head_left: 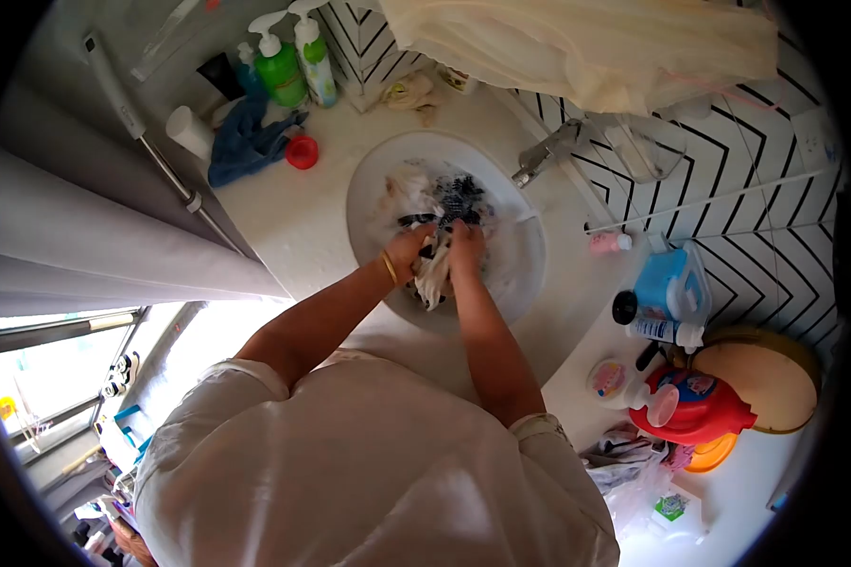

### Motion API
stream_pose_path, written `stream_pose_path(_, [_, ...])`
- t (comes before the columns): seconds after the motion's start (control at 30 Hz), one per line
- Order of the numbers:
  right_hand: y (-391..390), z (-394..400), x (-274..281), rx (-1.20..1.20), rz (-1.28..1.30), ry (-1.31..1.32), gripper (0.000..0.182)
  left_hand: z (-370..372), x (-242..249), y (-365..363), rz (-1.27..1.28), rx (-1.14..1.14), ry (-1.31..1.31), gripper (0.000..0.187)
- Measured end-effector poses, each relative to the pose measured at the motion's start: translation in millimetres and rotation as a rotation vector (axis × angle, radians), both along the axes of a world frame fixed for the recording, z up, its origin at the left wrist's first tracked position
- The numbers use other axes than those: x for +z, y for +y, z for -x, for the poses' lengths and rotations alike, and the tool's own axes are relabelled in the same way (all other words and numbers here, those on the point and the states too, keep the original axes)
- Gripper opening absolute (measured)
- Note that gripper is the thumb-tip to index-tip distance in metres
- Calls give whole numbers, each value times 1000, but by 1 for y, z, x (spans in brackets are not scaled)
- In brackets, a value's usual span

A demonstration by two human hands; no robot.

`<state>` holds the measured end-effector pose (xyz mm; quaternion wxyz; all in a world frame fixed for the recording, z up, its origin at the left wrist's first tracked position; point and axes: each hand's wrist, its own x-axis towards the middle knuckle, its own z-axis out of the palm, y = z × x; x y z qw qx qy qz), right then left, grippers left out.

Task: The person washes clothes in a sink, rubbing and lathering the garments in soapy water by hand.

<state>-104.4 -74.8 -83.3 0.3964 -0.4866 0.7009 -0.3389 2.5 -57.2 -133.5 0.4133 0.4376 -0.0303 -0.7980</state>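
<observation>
A round white washbasin (369, 170) holds soapy water and a wet cloth (433, 282) in pale and dark patterned folds. My left hand (407, 253), with a gold bangle at the wrist, is closed on the cloth's left side. Close beside it, my right hand (466, 248) grips the same cloth from the right. A pale end hangs down between both hands, while the dark bunched part (460, 197) lies beyond the fingers among suds. Some fingertips are hidden in the folds. The metal faucet (548, 153) reaches toward the basin from the upper right.
Back left on the counter (298, 222) are a green pump bottle (280, 76), a blue cloth (246, 142) and a red cap (302, 152). A red detergent bottle (695, 408) and a blue container (662, 283) stand right. Pale fabric (586, 52) hangs above the faucet.
</observation>
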Motion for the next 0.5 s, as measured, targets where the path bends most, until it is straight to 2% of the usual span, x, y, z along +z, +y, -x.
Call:
stream_pose_path(0.03, [1,0,-1,-41,-2,-106,30,-4,3,-4,26,59,50,38])
stream_pose_path(0.07, [6,0,-1,-84,-8,-210,31,-9,0,-9,-48,122,-8,37])
stream_pose_path(0.17, [53,-42,32,329,529,100,33,-39,-27,-4,157,-14,710,39])
stream_pose_path(0.2, [52,-40,29,310,412,102,34,-19,21,6,-22,287,75,43])
stream_pose_path(0.3, [37,-29,2,203,103,132,34,-6,6,12,-128,104,-70,47])
stream_pose_path(0.33, [25,-16,-11,130,30,174,34,-8,34,14,-10,42,-224,44])
stream_pose_path(0.37, [15,-1,-28,81,-83,-9,36,-10,63,17,97,-13,-388,41])
stream_pose_path(0.43, [0,23,-56,-7,-309,-366,41,0,49,7,-102,41,-290,36])
stream_pose_path(0.47, [1,22,-57,-163,-315,-378,42,3,22,3,-119,145,-316,31])
stream_pose_path(0.5, [7,19,-57,-323,-319,-389,42,0,-7,3,-103,157,-376,31])
